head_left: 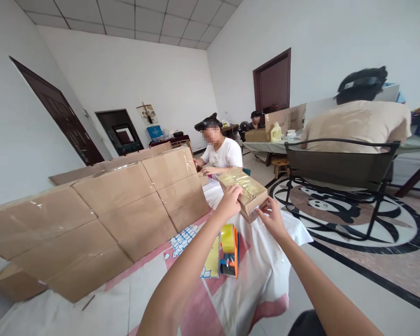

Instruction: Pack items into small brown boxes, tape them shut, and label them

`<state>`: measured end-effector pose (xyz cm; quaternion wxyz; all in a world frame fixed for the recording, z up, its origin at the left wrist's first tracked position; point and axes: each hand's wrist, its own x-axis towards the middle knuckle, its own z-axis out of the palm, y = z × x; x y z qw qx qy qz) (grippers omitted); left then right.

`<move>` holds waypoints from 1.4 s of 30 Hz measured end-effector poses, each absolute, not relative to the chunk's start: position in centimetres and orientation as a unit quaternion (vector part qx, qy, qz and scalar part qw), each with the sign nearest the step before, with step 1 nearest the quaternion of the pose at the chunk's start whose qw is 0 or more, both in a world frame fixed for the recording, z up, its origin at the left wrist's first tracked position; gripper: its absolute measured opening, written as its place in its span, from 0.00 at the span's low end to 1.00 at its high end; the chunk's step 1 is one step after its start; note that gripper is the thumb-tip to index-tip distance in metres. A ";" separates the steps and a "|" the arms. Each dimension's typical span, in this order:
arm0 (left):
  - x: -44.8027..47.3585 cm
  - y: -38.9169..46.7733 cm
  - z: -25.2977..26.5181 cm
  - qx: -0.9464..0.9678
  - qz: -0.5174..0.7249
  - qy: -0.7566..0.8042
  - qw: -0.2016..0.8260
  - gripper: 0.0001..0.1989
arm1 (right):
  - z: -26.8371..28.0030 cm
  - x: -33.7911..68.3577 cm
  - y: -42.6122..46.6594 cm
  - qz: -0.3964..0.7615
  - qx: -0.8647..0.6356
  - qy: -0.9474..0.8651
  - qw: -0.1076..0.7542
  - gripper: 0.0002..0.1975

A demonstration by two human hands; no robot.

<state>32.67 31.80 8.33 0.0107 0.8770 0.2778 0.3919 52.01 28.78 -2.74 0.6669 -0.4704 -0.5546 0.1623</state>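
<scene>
A small brown cardboard box (254,205), its top covered in shiny tape, is between my hands at the table's right edge. My left hand (232,199) grips its near left edge, fingers curled over the top. At the right corner, my right hand (273,215) is closed on the box, thumb against the near side. Beside that thumb a small white patch (256,208) shows on the cardboard; I cannot tell what it is. Below the box lies an orange tape dispenser (235,252) with a yellow roll. Next to it is a yellow sheet (213,261) with white stickers.
Stacked taped cartons (126,205) form a wall along the left. A blue sheet of white labels (185,239) lies by them on the pink-and-white cloth (196,303). Across the table sits a person in white (227,154). A metal-framed chair (339,163) with another person stands right.
</scene>
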 end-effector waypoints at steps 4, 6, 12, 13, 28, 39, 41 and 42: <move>33.9 34.5 3.6 0.887 0.351 0.294 0.064 0.14 | -6.6 53.5 29.9 0.176 -0.519 -0.587 0.596 0.38; 34.3 35.1 2.1 0.882 0.351 0.304 0.085 0.16 | -7.6 53.4 30.1 0.176 -0.521 -0.626 0.553 0.46; 31.9 31.5 1.2 0.845 0.394 0.337 0.127 0.30 | -7.6 51.5 31.1 0.167 -0.582 -0.629 0.487 0.68; 30.3 29.8 1.1 0.837 0.406 0.343 0.129 0.31 | -7.5 51.0 31.4 0.162 -0.591 -0.631 0.476 0.69; -14.3 3.4 -3.5 0.588 0.439 0.679 -0.023 0.16 | -2.8 44.0 36.6 0.209 -0.461 -0.693 0.514 0.62; -33.3 11.1 -0.3 0.350 0.396 0.845 -0.081 0.36 | 4.5 4.6 21.1 0.262 -0.113 -0.919 0.271 0.14; -35.5 13.8 0.7 0.368 0.362 0.854 -0.072 0.39 | 2.8 -4.3 18.1 0.274 -0.061 -0.939 0.200 0.19; -36.6 14.9 1.4 0.376 0.342 0.858 -0.065 0.41 | 2.0 -8.5 16.9 0.269 -0.063 -0.948 0.159 0.24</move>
